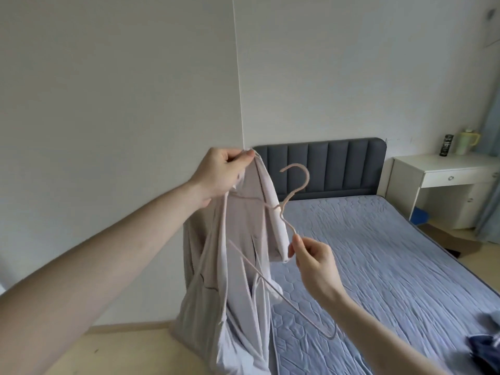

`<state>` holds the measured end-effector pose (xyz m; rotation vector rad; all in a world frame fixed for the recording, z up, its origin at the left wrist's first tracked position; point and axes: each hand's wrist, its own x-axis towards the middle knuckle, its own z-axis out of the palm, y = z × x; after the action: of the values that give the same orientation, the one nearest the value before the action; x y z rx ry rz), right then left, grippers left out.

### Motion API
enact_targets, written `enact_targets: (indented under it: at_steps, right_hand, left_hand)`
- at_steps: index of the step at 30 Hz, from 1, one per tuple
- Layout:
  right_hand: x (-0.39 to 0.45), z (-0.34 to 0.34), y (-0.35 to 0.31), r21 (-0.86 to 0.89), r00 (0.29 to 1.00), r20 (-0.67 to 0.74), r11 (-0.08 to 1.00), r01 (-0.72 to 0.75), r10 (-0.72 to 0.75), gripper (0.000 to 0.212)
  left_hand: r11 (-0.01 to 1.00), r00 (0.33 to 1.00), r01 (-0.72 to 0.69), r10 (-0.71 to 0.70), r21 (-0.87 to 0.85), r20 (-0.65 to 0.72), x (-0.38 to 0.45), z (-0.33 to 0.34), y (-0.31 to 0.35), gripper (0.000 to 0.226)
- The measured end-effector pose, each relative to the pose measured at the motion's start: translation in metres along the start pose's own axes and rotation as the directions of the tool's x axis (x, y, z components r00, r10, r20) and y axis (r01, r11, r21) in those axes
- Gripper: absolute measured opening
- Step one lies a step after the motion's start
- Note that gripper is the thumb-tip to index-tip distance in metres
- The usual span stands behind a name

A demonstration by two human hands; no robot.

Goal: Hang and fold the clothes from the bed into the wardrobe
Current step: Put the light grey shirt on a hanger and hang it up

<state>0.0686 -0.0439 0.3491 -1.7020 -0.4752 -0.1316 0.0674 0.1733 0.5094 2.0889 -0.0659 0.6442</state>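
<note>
Over the foot of the bed (378, 253), two bare hands are up and busy with one garment (243, 266) and one hanger (293, 190). The right hand (315, 262) pinches the hanger's thin shoulder wire between thumb and fingertips, just below the twisted neck, hook pointing up and tilted toward the headboard (319, 166). The left hand (219, 174), higher and nearer the wall (121, 131), grips the garment's top edge in curled fingers. That pale, lilac-grey garment hangs in long folds beside the bed's near corner, with the hanger's left end tucked inside it and the bottom bar running out below toward the mattress. At the bed's near right edge, one dark blue heap of clothes (484, 347) lies partly out of frame, blurred. The quilted blue cover stretches back to the one grey padded headboard. Beyond the bed's far right corner stands one white desk (443, 169), carrying one dark can (446, 148) and one pale green jug (466, 143).
</note>
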Motion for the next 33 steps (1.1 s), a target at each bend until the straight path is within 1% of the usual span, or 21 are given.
enact_targets:
  at_steps: [2,5,7,9,10,11,12,13,14,15,16,17,19,21,23,25,26,28,29,31,33]
  right_hand:
    - [0.000,0.002,0.004,0.090,0.997,-0.077,0.996,0.022,-0.015,0.049]
    - [0.000,0.003,0.006,0.135,0.986,-0.159,0.988,0.078,-0.056,0.051]
    - [0.000,0.005,0.005,0.143,0.980,-0.182,0.984,0.111,-0.084,0.049]
    - [0.000,0.006,0.002,0.157,0.973,-0.196,0.976,0.151,-0.119,0.048]
    - [0.000,0.007,0.001,0.165,0.970,-0.199,0.971,0.171,-0.137,0.049]
    - [0.001,0.007,-0.001,0.173,0.968,-0.204,0.967,0.184,-0.148,0.049]
    - [0.003,0.007,-0.003,0.183,0.966,-0.210,0.964,0.192,-0.153,0.049]
    - [0.006,0.006,-0.005,0.193,0.964,-0.215,0.961,0.198,-0.156,0.049]
    - [0.009,0.005,-0.008,0.201,0.963,-0.217,0.958,0.205,-0.161,0.048]
    - [0.013,0.003,-0.011,0.203,0.961,-0.215,0.955,0.217,-0.173,0.048]
    - [0.015,0.002,-0.014,0.197,0.959,-0.210,0.953,0.231,-0.189,0.047]
    - [0.017,0.000,-0.017,0.184,0.956,-0.205,0.952,0.247,-0.208,0.047]
    - [0.019,-0.005,-0.018,0.166,0.956,-0.177,0.950,0.263,-0.234,0.047]
    - [0.022,-0.013,-0.016,0.196,0.968,-0.118,0.951,0.241,-0.222,0.045]
    - [0.029,-0.025,-0.013,0.252,0.988,-0.036,0.955,0.153,-0.149,0.045]
    - [0.037,-0.044,0.002,0.338,1.000,-0.012,0.941,-0.018,0.024,0.058]
    - [0.037,-0.054,0.014,0.419,0.991,-0.014,0.901,-0.116,0.134,0.061]
    - [0.031,-0.067,0.049,0.550,0.951,-0.006,0.795,-0.256,0.310,0.053]
    - [0.025,-0.067,0.066,0.556,0.929,0.009,0.770,-0.312,0.370,0.044]
    - [0.012,-0.055,0.097,0.497,0.883,0.067,0.752,-0.433,0.465,0.029]
    - [-0.003,-0.030,0.108,0.367,0.863,0.177,0.782,-0.504,0.473,0.031]
  left_hand:
    - [0.999,0.994,-0.040,0.037,0.032,0.100,-0.023,0.002,0.006,0.046]
    - [0.965,0.954,-0.171,0.111,0.197,0.279,-0.057,0.000,0.014,0.042]
    - [0.924,0.918,-0.228,0.099,0.307,0.384,-0.072,-0.005,0.018,0.040]
    - [0.896,0.866,-0.250,0.038,0.366,0.498,-0.077,-0.014,0.026,0.030]
    - [0.896,0.850,-0.243,0.013,0.370,0.527,-0.077,-0.019,0.031,0.020]
    - [0.895,0.855,-0.258,0.035,0.365,0.517,-0.074,-0.024,0.034,0.011]
    - [0.876,0.882,-0.309,0.117,0.371,0.457,-0.069,-0.030,0.036,0.011]
    - [0.821,0.896,-0.393,0.239,0.415,0.375,-0.058,-0.036,0.035,0.020]
    - [0.705,0.874,-0.483,0.356,0.519,0.330,-0.045,-0.042,0.033,0.030]
    - [0.549,0.836,-0.542,0.427,0.636,0.344,-0.032,-0.047,0.031,0.040]
    - [0.426,0.811,-0.569,0.433,0.703,0.394,-0.020,-0.050,0.029,0.046]
    - [0.388,0.812,-0.572,0.393,0.723,0.431,-0.008,-0.051,0.025,0.043]
    - [0.448,0.844,-0.533,0.335,0.717,0.419,0.008,-0.048,0.021,0.008]
    - [0.483,0.892,-0.448,0.295,0.753,0.342,0.018,-0.045,0.014,0.019]
    - [0.486,0.937,-0.338,0.249,0.806,0.243,0.021,-0.041,0.010,0.024]
    - [0.494,0.958,-0.268,0.231,0.827,0.172,0.024,-0.038,0.005,0.029]
    - [0.520,0.963,-0.248,0.224,0.818,0.150,0.024,-0.037,0.004,0.030]
    - [0.553,0.964,-0.242,0.227,0.797,0.135,0.025,-0.038,0.002,0.033]
    - [0.563,0.966,-0.235,0.224,0.792,0.127,0.027,-0.040,0.000,0.034]
    - [0.583,0.969,-0.227,0.219,0.780,0.118,0.030,-0.043,0.002,0.034]
    - [0.614,0.967,-0.234,0.229,0.754,0.113,0.033,-0.046,0.003,0.032]
